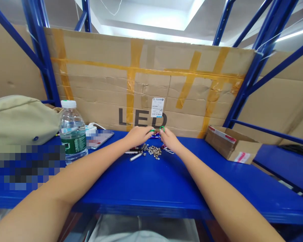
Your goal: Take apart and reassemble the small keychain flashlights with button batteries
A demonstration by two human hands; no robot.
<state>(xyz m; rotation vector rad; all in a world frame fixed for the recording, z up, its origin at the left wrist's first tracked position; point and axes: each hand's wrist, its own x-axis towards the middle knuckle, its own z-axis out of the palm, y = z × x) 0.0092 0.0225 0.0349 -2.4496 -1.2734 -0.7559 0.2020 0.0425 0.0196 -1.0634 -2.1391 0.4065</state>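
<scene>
Both my arms reach far across the blue shelf (146, 181). My left hand (138, 135) and my right hand (169, 139) meet just behind a small heap of round metal button cells (154, 150). Their fingers are curled together around a small dark, reddish object (155, 135), too small to name. Green shows at the fingertips of both hands. A slim silver tube (136, 156) and a dark pen-like piece (132, 152) lie left of the heap. A white wire clip (169, 151) lies right of it.
A taped cardboard sheet marked LED (146, 87) stands behind the hands. A water bottle (72, 132), a beige bag (17, 121) and a phone-like slab (99, 138) sit at the left. An open cardboard box (231, 143) sits at the right. Blue rack posts (44, 57) flank the shelf.
</scene>
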